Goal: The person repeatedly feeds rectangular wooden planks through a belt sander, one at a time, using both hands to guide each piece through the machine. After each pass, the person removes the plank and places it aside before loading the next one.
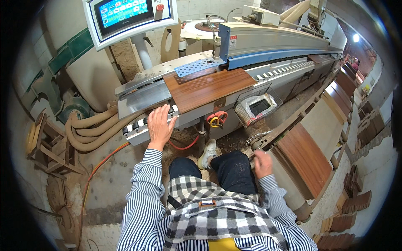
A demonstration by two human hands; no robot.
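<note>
My left hand (160,126) lies with its fingers spread on the near end of the roller rail (140,124) of a long machine, with nothing held. Just beyond it, a brown wood-grain panel (211,88) rests on the machine bed, its far edge partly under a blue perforated plate (199,67). My right hand (263,163) hangs beside my right knee, between the machine and a stack of panels. Its fingers look loosely bent, but they are blurred, and whether they hold anything cannot be made out.
To the right, a wood-grain panel (305,157) tops a low stack on a roller conveyor (302,210). A wire basket (256,106) and red and yellow coiled hose (217,119) hang below the machine. A control screen (124,13) stands far left, above thick dust hoses (94,144) and a wooden stool (52,146).
</note>
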